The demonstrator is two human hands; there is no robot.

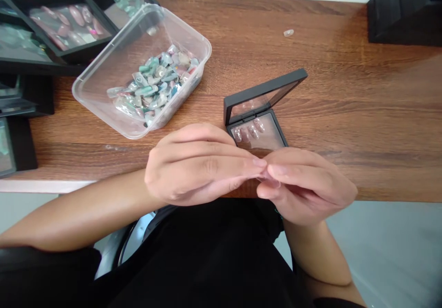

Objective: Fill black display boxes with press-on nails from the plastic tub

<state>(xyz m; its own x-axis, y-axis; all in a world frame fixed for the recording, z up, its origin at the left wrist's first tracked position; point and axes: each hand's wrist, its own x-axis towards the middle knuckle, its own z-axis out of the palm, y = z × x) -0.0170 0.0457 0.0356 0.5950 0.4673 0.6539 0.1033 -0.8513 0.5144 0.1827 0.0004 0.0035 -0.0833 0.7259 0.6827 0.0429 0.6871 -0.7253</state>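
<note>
My left hand (200, 165) and my right hand (307, 183) meet at the fingertips near the table's front edge. Pinched between them is a small translucent pinkish press-on nail (272, 180), largely covered by the fingers. Just behind the hands, a black display case (265, 94) stands with its windowed lid raised. Several glittery pink press-on nails (253, 132) lie in a row on the left of its pale insert. My fingers hide the case's front edge.
Left of the case, a clear plastic tub (113, 107) holds many loose press-on nails. Black cases (62, 22) with pink and green nails are stacked at the far left. One clear nail (288, 32) lies on the wooden table (362, 124); black boxes (404, 13) stand back right.
</note>
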